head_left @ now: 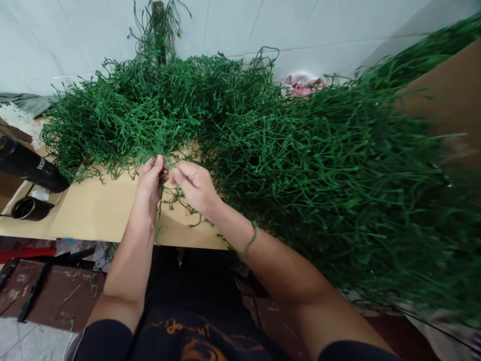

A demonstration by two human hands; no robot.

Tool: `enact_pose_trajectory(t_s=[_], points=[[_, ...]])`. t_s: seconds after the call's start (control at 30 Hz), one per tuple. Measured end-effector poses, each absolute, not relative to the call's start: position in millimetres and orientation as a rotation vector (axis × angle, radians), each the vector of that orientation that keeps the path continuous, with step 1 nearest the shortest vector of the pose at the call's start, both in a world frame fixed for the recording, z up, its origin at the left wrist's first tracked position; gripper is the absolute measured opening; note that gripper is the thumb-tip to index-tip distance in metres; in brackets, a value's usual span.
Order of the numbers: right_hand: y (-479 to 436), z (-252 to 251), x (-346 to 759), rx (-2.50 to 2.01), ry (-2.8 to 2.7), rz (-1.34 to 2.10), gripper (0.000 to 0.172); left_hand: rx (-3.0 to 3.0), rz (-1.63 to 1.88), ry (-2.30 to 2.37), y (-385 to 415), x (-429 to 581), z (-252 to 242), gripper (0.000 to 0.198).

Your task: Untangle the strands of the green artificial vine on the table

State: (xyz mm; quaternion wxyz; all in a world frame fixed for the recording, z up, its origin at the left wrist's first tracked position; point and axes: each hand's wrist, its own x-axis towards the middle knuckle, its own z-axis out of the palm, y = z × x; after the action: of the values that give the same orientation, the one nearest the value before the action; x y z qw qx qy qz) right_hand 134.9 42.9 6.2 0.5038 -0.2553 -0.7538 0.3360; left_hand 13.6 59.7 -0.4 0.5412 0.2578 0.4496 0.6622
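My left hand (151, 176) is closed around a small bunch of thin green stems (160, 145), whose tips fan out above the thumb while the ends hang below the fist. Close beside it on the right, my right hand (193, 184) is closed in a pinch; fine green strands show between the two hands, but what sits in its fingertips is too small to make out. Both hands are above the tan tabletop (101, 200). A green strand (251, 238) loops around my right forearm.
A big heap of green stems (319, 160) covers the right side, and another pile (124, 110) lies along the back by the wall. On the left are a black tumbler (35, 165) and a dark cup (30, 208). Cardboard (447, 100) stands at right.
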Motion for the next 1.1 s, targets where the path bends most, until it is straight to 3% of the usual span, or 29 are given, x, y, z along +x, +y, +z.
enact_pose_trajectory(t_s=[0.13,0.2,0.43,0.73,0.9,1.1], points=[[21,14,149,-0.408,-2.071,0.5,0.031,0.508,1.671,1.149,63,6,8,0.026],[19,19,161,-0.449,-2.106,0.502,0.03,0.565,1.618,1.154,61,4,11,0.023],[46,21,182,-0.721,-1.518,1.154,0.038,0.69,1.398,1.187,51,12,2,0.019],[63,9,166,-0.7,-1.217,1.311,0.037,0.733,1.372,1.099,40,12,0,0.018],[64,12,167,-0.841,-1.382,1.086,0.042,0.728,1.372,1.123,39,13,3,0.016],[76,27,201,-1.175,-1.766,0.207,0.041,0.777,1.38,1.06,40,8,-4,0.021]])
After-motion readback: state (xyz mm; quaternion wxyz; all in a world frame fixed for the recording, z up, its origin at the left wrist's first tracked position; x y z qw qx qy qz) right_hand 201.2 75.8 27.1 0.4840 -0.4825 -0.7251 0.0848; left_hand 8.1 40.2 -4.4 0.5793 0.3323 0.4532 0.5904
